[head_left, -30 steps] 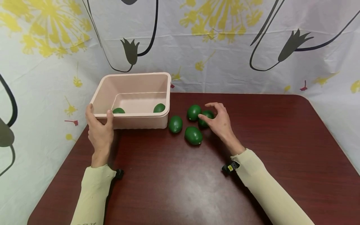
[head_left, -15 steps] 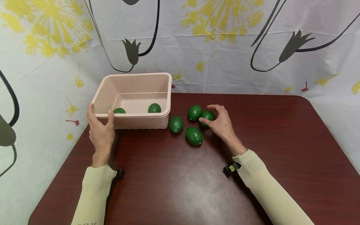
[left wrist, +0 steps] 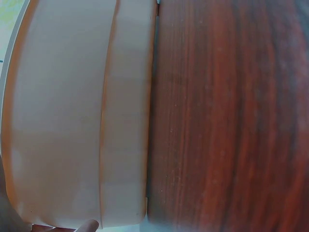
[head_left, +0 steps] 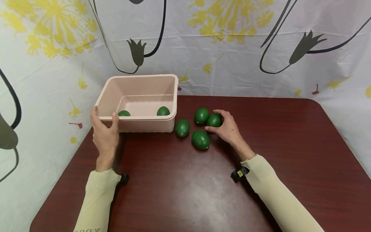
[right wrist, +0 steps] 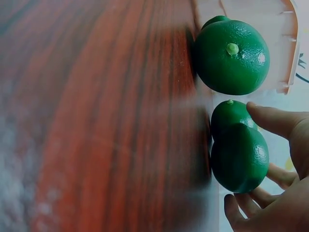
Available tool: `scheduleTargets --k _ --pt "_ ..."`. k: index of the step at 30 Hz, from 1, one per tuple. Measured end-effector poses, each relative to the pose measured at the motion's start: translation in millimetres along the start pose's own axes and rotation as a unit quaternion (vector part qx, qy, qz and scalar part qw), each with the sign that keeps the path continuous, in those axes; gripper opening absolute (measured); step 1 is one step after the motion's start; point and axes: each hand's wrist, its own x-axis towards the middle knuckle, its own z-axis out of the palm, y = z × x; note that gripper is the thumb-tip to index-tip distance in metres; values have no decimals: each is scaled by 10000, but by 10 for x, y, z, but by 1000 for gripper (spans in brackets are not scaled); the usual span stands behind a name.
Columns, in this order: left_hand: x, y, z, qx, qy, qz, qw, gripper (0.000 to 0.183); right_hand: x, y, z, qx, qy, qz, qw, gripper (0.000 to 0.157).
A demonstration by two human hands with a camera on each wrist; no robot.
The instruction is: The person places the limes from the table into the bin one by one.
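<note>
In the head view my left hand (head_left: 105, 137) holds the near left corner of a pale pink plastic box (head_left: 139, 125), thumb over the front rim. Two green limes lie inside, a left lime (head_left: 124, 113) and a right lime (head_left: 163, 111), both partly hidden by the front wall. My right hand (head_left: 229, 130) curves around a lime (head_left: 214, 120) on the table; in the right wrist view fingers reach its far side while the thumb stands apart from it. Close by lie a back lime (head_left: 201, 116), a lime beside the box (head_left: 182, 128) and a front lime (head_left: 201, 140).
The dark red wooden table (head_left: 174, 180) runs out toward me and to the right. A white cloth (head_left: 232, 74) with yellow and grey plant prints hangs behind it and at the left. Small black cameras sit at both wrists.
My right thumb has come down toward the near side of its lime, uncovering more of it. Inside the box the right lime rolled left, then partly back. My left hand keeps its hold.
</note>
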Motion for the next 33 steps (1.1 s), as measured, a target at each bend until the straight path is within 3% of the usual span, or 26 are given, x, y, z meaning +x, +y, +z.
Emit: scheduleTargets --k 15,33 --pt "6 12 -17 6 -19 16 10000 80 21 24 -14 -66 -183 93 9998 77" --pt "-9 13 -26 -10 -25 -18 10000 79 -61 -44 -69 327 311 29 9990 76"
